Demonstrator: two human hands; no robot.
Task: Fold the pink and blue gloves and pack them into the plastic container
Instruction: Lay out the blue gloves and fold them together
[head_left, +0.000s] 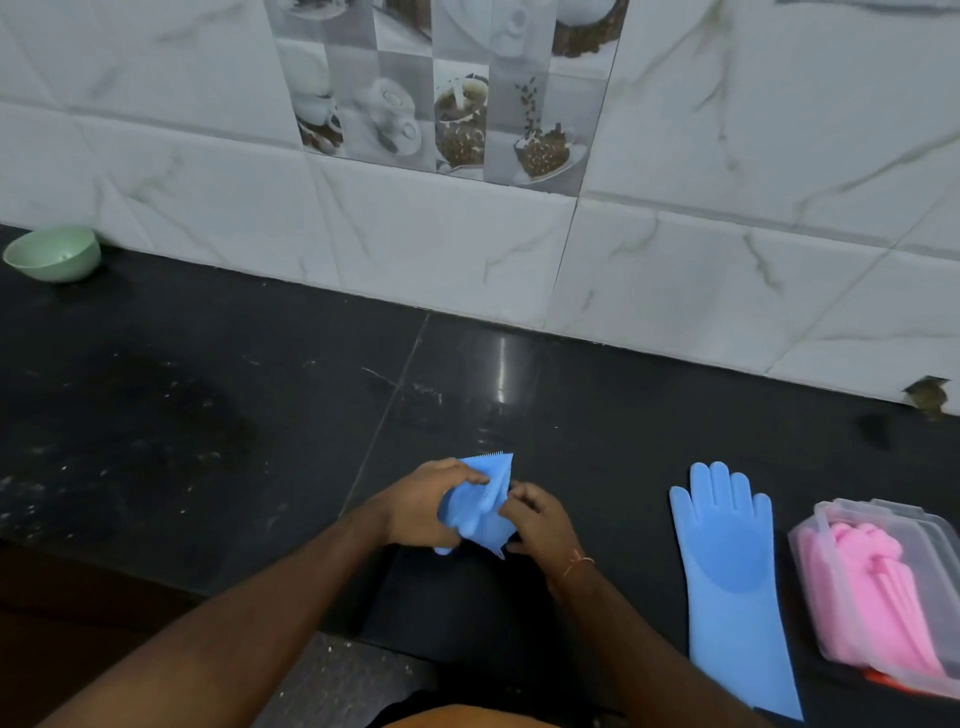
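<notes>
Left hand: the left hand (423, 506) is wrapped around the near-left side of a crumpled blue bristled silicone glove (480, 506), fingers curled over its top edge, holding it just above the counter.
Right hand: the right hand (537, 522) pinches the same glove from the right, fingertips pressed into the fold, a thin thread band at the wrist.
Glove in hand: bunched and partly doubled over, one bristled corner poking up towards the wall, lower end drooping between the two palms.
Second blue glove: a flat blue silicone glove (730, 577) lies palm up on the black stone countertop (208, 415), fingers pointing to the wall, well to the right of the hands, untouched.
Container: a clear plastic box with its lid open (883, 587) sits just beside that flat glove, at the right edge.
Pink gloves: folded pink silicone gloves (862, 587) lie inside the clear box already.
Background: a pale green bowl (54, 253) rests far left against the white marbled wall tiles (727, 156).
</notes>
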